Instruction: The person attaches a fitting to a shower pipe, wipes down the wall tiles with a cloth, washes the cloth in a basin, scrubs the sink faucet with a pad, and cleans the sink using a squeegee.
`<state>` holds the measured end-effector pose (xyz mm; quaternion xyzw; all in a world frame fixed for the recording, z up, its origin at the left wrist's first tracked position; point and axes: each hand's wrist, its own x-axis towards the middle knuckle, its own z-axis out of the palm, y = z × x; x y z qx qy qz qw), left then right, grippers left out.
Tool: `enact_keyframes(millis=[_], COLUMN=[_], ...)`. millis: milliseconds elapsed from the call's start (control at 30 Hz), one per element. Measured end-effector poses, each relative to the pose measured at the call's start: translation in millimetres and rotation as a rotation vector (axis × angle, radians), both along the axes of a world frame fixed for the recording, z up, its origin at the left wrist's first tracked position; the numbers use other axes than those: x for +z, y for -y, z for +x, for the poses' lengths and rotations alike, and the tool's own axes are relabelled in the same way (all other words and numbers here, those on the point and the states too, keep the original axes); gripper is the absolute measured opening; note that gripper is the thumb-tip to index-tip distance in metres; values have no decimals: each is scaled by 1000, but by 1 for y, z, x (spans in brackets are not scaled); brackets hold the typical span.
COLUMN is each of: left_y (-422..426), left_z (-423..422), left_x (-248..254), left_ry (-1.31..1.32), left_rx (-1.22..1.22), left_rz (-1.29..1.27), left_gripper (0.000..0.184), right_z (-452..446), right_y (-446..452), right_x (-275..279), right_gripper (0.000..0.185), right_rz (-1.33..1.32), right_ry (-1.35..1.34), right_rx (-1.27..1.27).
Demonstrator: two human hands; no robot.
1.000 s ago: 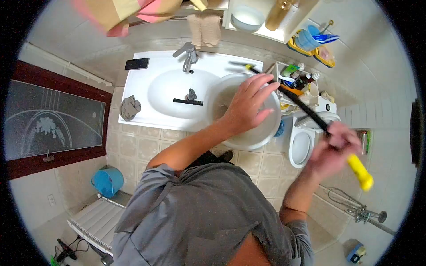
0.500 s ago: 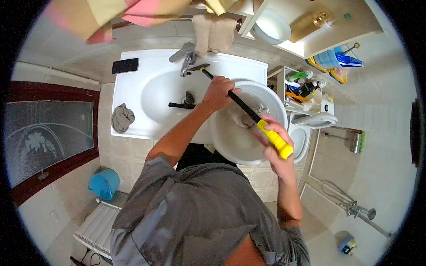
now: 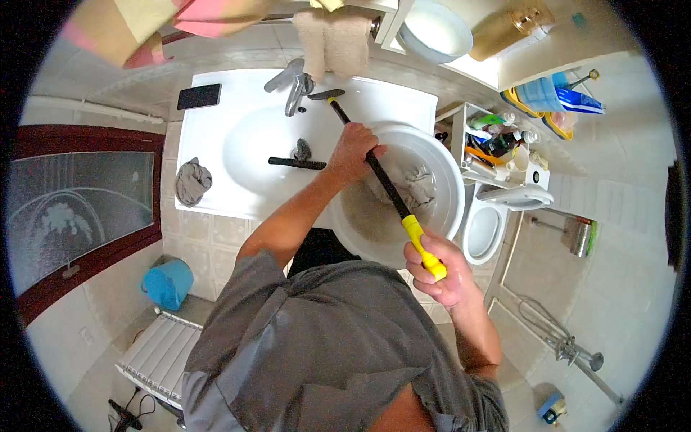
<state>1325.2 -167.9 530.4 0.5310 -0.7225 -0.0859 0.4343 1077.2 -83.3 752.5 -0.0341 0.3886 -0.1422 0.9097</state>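
Observation:
A black pole with a yellow handle (image 3: pixel 389 189) slants across a round white basin (image 3: pixel 457 194). My left hand (image 3: pixel 353 153) is wrapped around its black shaft near the far end. My right hand (image 3: pixel 443 270) is closed on the yellow handle, close to my body. In the basin, a pale cloth (image 3: pixel 416 189) lies in cloudy water below the pole. The pole's far tip, beyond my left hand, is beside a small dark flat piece (image 3: pixel 328 94) at the back of the sink; I cannot tell whether they are joined.
The white sink counter (image 3: pixel 252 205) holds a phone (image 3: pixel 199 96), a crumpled grey cloth (image 3: pixel 193 181) and a black-handled item (image 3: pixel 296 163). A faucet (image 3: pixel 291 83) stands behind. To the right are a shelf of bottles (image 3: pixel 497 140) and a toilet (image 3: pixel 482 230). A blue bucket (image 3: pixel 168 284) sits lower left.
My right hand has moved left and toward my body, and now wraps around the yellow handle's end. The handle end has swung left and nearer with it. My left hand stays on the shaft.

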Motion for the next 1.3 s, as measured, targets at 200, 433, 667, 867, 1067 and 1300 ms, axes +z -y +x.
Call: enact_keyframes(millis=[200, 433, 667, 867, 1067, 1300], left_y=[-1, -3, -7, -7, -11, -17], left_z=[4, 3, 2, 6, 8, 12], left_x=[-1, -1, -4, -4, 2, 1], left_ry=[-73, -84, -81, -47, -62, -79], left_rx=[13, 30, 20, 11, 36, 23], left_rz=[-40, -73, -58, -48, -68, -83], left_gripper=[28, 29, 26, 25, 23, 25], right_z=[21, 17, 15, 17, 16, 19], right_y=[-3, -6, -7, -11, -13, -18], right_x=[16, 9, 10, 5, 3, -3], right_gripper=[56, 62, 61, 61, 61, 62], right_rz=[3, 25, 20, 13, 24, 23], right_ry=[-68, -45, -49, -64, -44, -44], right_rx=[-51, -56, -61, -46, -44, -17])
